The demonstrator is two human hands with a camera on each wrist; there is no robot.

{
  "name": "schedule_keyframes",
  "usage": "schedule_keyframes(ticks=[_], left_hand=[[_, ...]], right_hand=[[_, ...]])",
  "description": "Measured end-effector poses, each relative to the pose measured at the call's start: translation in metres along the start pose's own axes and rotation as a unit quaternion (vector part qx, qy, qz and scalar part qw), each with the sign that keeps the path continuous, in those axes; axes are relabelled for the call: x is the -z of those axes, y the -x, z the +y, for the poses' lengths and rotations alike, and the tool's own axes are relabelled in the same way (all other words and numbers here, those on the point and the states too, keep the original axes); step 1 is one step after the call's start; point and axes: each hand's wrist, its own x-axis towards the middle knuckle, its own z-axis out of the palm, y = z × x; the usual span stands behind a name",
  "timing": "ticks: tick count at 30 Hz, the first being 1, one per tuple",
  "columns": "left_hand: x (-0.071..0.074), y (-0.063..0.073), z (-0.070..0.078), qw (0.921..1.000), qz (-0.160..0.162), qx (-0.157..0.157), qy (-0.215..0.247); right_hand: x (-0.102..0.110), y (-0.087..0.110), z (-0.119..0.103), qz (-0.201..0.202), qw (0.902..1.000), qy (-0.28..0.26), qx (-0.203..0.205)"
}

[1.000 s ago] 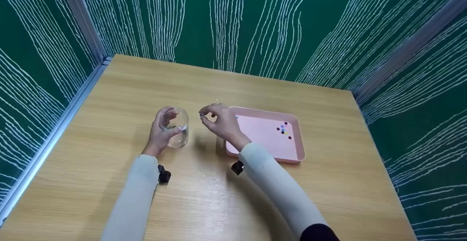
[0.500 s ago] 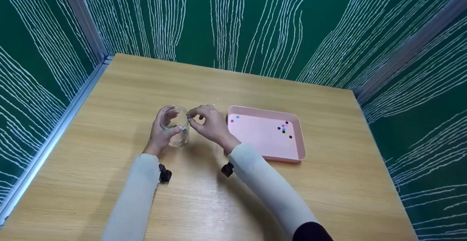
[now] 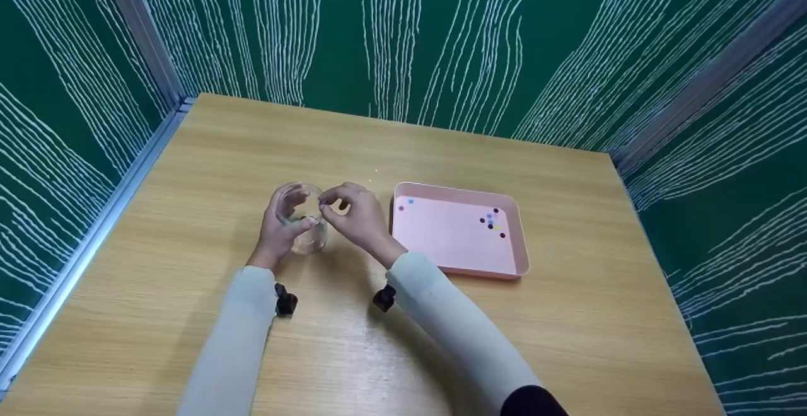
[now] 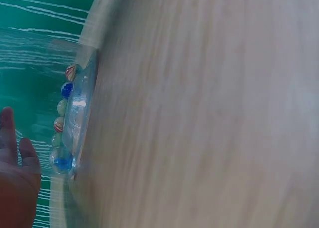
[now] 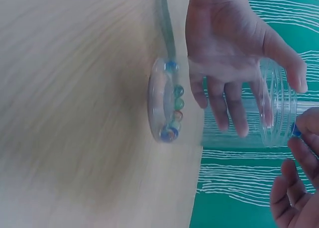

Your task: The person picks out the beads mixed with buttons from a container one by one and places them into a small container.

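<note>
A clear glass jar stands upright at the left of the table, mouth up. My left hand wraps round its side, thumb near the rim. Several glass marbles lie in a ring on the jar's bottom, some blue, some green, some striped; in the left wrist view, marbles line the base too. My right hand is at the jar's right rim. Between its thumb and index finger it pinches a blue marble, right at the mouth of the jar.
To the right, a shallow pink tray holds several small round pieces in black, blue, yellow and pink, mostly at its right side. Two tiny pale specks lie on the wooden table behind my right hand. Green walls with white streaks surround the table.
My right hand has moved left from beside the tray to the jar's rim, carrying the marble. My left hand and the jar have stayed in place.
</note>
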Motion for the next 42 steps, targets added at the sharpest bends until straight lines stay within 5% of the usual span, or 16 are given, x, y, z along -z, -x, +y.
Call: schedule_keyframes(ticks=[11, 23, 42], left_hand=[[0.002, -0.001, -0.013, 0.9994, 0.017, -0.030, -0.007], [0.002, -0.001, -0.015, 0.9993, 0.015, -0.030, -0.014], [0.002, -0.003, -0.011, 1.0000, 0.006, -0.001, -0.005]], right_hand=[[-0.011, -0.002, 0.000, 0.036, 0.9918, -0.108, -0.060], [-0.013, -0.003, -0.005, 0.040, 0.9798, -0.124, -0.152], [-0.022, 0.004, 0.003, 0.068, 0.9615, -0.193, -0.184]])
